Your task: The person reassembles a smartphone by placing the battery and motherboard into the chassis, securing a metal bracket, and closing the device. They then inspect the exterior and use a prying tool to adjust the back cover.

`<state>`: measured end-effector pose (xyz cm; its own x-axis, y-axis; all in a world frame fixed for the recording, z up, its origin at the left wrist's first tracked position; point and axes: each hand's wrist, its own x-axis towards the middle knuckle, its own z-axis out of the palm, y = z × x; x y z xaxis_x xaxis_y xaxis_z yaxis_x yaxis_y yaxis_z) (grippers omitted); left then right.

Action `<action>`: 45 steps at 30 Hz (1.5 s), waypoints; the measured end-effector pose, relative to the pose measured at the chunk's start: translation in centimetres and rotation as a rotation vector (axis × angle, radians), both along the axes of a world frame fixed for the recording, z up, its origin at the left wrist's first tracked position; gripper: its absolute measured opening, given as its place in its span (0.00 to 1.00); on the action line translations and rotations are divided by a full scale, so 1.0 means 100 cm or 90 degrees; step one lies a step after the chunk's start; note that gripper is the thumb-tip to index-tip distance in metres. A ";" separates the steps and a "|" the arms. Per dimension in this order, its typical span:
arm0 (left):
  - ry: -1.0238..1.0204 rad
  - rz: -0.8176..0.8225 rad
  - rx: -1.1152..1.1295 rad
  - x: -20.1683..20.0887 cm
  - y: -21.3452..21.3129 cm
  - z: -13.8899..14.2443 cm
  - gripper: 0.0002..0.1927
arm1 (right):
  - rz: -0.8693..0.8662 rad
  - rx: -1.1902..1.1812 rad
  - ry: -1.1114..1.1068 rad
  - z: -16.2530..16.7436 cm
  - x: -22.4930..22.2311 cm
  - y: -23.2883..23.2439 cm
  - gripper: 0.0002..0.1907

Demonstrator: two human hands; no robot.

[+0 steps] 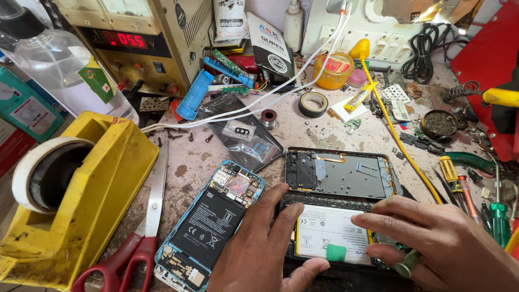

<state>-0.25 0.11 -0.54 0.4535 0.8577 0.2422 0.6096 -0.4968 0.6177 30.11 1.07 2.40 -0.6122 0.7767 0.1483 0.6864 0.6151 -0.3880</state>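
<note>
An opened black phone (335, 238) lies at the bottom centre with its white battery (327, 230) exposed. My left hand (259, 249) rests on its left edge, index finger at the top corner and thumb along the bottom edge of the battery. My right hand (438, 243), a ring on one finger, lies over the phone's right side with fingertips on the battery. A bare phone frame (340, 173) sits just beyond it. To the left lies a blue opened phone (211, 221) with a black battery.
A yellow tape dispenser (70, 200) and red-handled scissors (140, 238) sit at the left. A power supply (135, 43), clear bottle (54, 65), tape roll (313, 104), white cables (270, 92), a yellow hose (400, 146) and screwdrivers (459, 184) crowd the bench.
</note>
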 end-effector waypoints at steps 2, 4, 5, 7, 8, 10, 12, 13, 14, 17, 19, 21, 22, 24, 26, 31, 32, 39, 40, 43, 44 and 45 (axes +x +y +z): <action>0.005 0.001 0.005 -0.001 0.000 -0.001 0.41 | 0.017 0.025 0.009 0.004 -0.005 0.000 0.21; 0.008 0.000 0.014 0.000 0.000 -0.002 0.41 | 0.008 0.056 0.052 0.009 -0.006 -0.003 0.19; 0.010 -0.002 0.021 -0.001 0.000 -0.003 0.41 | -0.009 0.076 0.090 0.013 -0.005 -0.007 0.18; 0.010 -0.014 0.051 -0.002 0.001 -0.004 0.42 | -0.062 0.140 0.172 0.016 -0.004 -0.008 0.17; 0.010 -0.025 0.075 -0.001 0.002 -0.005 0.43 | -0.099 0.184 0.216 0.017 -0.004 -0.006 0.16; 0.017 -0.035 0.106 -0.003 0.003 -0.007 0.45 | -0.195 0.203 0.279 0.017 -0.005 -0.007 0.17; 0.025 -0.039 0.115 -0.003 0.004 -0.010 0.46 | -0.318 0.146 0.312 0.017 -0.006 -0.012 0.17; 0.033 -0.042 0.111 -0.003 0.004 -0.011 0.46 | -0.379 0.119 0.328 0.018 -0.006 -0.015 0.18; 0.042 -0.044 0.109 -0.003 0.005 -0.012 0.46 | -0.439 0.091 0.345 0.018 -0.007 -0.017 0.18; 0.043 -0.045 0.104 -0.005 0.006 -0.012 0.48 | -0.396 0.116 0.337 0.015 -0.011 -0.015 0.10; 0.039 -0.042 0.101 -0.005 0.006 -0.011 0.49 | -0.320 0.115 0.328 0.014 -0.012 -0.011 0.12; 0.039 -0.041 0.097 -0.005 0.006 -0.011 0.51 | -0.276 0.064 0.334 0.012 -0.011 -0.007 0.15; 0.037 -0.045 0.090 -0.006 0.007 -0.011 0.51 | -0.301 0.042 0.305 0.011 -0.011 -0.006 0.14; 0.033 -0.052 0.076 -0.006 0.008 -0.011 0.53 | -0.351 -0.002 0.248 0.010 -0.010 -0.006 0.12; 0.014 -0.050 0.089 -0.007 0.007 -0.013 0.52 | -0.264 0.047 0.222 0.010 -0.008 -0.004 0.09; -0.049 -0.054 0.095 -0.011 0.005 -0.016 0.54 | -0.140 0.086 0.153 0.009 -0.009 0.002 0.13; -0.056 -0.056 0.085 -0.011 0.006 -0.017 0.54 | -0.092 0.084 0.145 0.009 -0.009 0.004 0.15; -0.070 -0.064 0.075 -0.011 0.004 -0.015 0.57 | 0.058 0.006 0.110 0.008 -0.009 0.005 0.30; -0.075 -0.061 0.070 -0.010 0.004 -0.015 0.58 | 0.027 -0.059 0.068 0.008 -0.007 0.006 0.33; -0.094 -0.058 0.081 -0.010 0.003 -0.017 0.59 | -0.015 -0.164 -0.009 0.006 -0.002 0.006 0.40; -0.103 -0.062 0.101 -0.009 0.002 -0.018 0.60 | 0.004 -0.142 -0.002 0.005 -0.001 0.006 0.41; -0.112 -0.067 0.121 -0.010 0.001 -0.019 0.60 | 0.022 -0.120 0.005 0.003 -0.001 0.005 0.42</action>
